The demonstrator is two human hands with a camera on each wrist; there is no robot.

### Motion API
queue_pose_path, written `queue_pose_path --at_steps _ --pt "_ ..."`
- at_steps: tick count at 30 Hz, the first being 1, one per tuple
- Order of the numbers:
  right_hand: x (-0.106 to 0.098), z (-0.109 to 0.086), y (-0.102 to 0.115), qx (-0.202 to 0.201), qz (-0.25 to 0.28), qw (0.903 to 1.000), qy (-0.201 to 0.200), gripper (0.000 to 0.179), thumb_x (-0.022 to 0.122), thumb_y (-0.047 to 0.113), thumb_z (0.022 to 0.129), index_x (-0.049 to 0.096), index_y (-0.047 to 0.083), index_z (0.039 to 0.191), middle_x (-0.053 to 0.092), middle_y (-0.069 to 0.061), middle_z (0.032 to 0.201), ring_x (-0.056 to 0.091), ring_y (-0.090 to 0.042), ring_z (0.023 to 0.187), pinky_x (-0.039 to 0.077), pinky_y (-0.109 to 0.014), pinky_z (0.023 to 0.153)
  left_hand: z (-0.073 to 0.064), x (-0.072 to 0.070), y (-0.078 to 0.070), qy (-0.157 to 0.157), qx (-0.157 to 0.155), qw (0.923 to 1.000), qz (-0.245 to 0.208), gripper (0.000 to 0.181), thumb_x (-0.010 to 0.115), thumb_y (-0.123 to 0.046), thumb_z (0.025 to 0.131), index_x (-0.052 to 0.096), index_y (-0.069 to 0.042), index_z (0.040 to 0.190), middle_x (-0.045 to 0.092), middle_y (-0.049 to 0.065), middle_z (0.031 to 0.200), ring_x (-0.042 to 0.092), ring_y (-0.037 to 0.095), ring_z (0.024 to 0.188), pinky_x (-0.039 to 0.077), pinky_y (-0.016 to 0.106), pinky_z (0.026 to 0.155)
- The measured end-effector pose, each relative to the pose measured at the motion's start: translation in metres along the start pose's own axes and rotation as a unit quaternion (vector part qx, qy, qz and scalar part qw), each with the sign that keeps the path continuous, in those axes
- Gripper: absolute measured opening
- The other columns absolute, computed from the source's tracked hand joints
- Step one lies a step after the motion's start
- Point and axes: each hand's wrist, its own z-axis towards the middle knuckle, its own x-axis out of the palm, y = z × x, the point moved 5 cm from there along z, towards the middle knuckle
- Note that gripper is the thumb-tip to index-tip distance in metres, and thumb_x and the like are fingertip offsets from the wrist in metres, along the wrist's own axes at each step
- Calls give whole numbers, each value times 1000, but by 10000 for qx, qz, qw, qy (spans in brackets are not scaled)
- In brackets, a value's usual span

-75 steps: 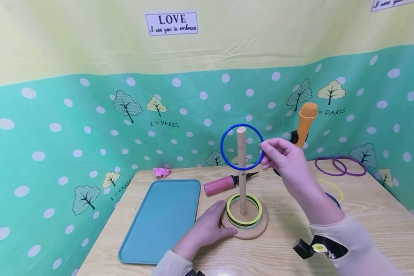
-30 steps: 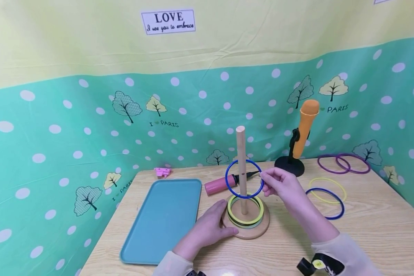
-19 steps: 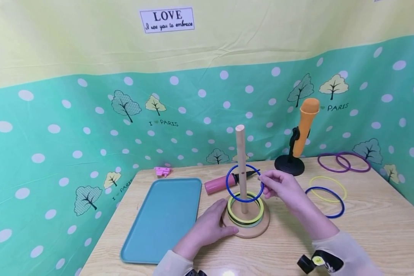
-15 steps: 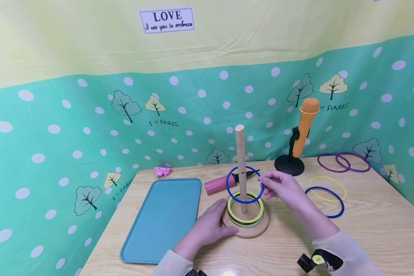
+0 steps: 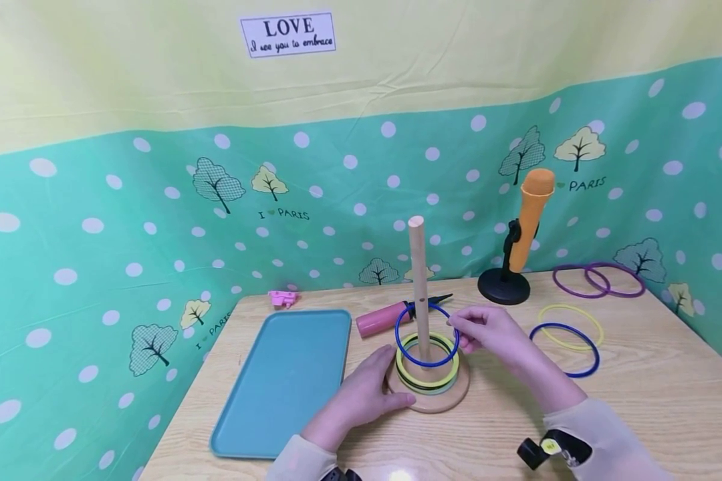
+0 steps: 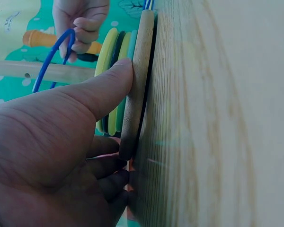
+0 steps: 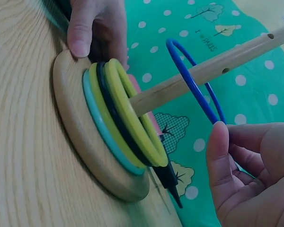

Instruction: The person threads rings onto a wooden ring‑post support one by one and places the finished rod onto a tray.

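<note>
My right hand [image 5: 490, 332] pinches a blue ring [image 7: 194, 87] between thumb and fingertips. The ring encircles the wooden post [image 7: 180, 90] of a ring-toss stand, above the stacked rings and apart from them. Around the foot of the post lie several rings: a yellow-green ring [image 7: 128, 109] on top, then black, yellow-green and teal ones. My left hand [image 5: 368, 389] holds the edge of the round wooden base [image 6: 136, 90], thumb on its upper face and fingers at its side. In the left wrist view the fingertips are partly hidden by the base.
A teal tray [image 5: 283, 381] lies left of the stand. Behind it are a pink hand pump [image 5: 384, 319] and a small pink toy [image 5: 283, 298]. An orange microphone [image 5: 529, 220] stands at the back right, near purple rings [image 5: 577, 295], a yellow ring [image 5: 602, 331] and another blue ring [image 5: 597, 364].
My right hand has lowered the blue ring from the top of the post to a little above the stacked rings. My left hand has stayed at the base.
</note>
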Motion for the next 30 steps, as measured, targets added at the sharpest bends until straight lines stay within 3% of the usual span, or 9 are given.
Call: queue_pose_path --at_steps 15,30 --pt "8 1 -13 164 -867 9960 147 26 69 15 112 76 -8 121 68 -9 81 67 -17 70 63 -26 64 2 1 2 -41 -6 10000 70 103 88 -53 94 40 -2 170 42 22 172 42 37 158 37 55 129" --pt "8 3 -25 287 -864 9957 143 25 69 16 112 77 -6 119 66 -7 80 66 -16 68 60 -26 62 -1 -1 -2 -22 -15 10000 -27 104 89 -52 93 40 -2 169 41 23 172 41 38 158 36 57 129"
